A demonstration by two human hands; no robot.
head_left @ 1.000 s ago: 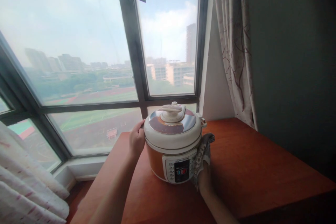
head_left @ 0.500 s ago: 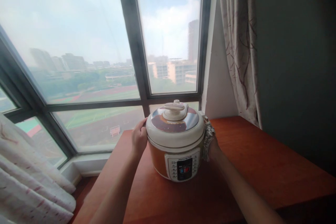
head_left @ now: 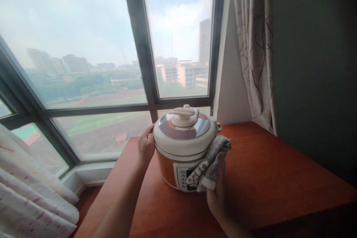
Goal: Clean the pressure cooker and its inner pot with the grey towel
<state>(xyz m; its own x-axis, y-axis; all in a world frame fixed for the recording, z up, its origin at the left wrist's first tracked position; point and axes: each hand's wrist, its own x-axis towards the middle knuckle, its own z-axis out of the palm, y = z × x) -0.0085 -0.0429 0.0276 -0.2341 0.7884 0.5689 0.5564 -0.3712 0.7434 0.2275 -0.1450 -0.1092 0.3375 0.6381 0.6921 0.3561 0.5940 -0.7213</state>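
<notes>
A white and orange-brown electric pressure cooker (head_left: 167, 167) stands upright on the wooden table, its shiny lid (head_left: 205, 124) closed and topped by a pale knob. My left hand (head_left: 146, 145) is closed around the cooker's left side handle, which it mostly hides. A grey and white patterned cloth (head_left: 212, 161) is bunched in my right hand (head_left: 219, 182), against the front right of the cooker. Much of the control panel (head_left: 182, 178) is covered by the cloth, and the fingers of that hand are largely behind it. The right side handle (head_left: 218, 125) is uncovered.
The reddish-brown table (head_left: 267, 171) reaches to the window wall. A dark window frame (head_left: 97, 111) rises behind the cooker. One patterned curtain (head_left: 255, 52) hangs at the right above the table, and another curtain (head_left: 33, 193) bulges in at the lower left.
My right hand has moved with the cloth from the cooker's right handle to its front right, over part of the control panel. My left hand still grips the left handle.
</notes>
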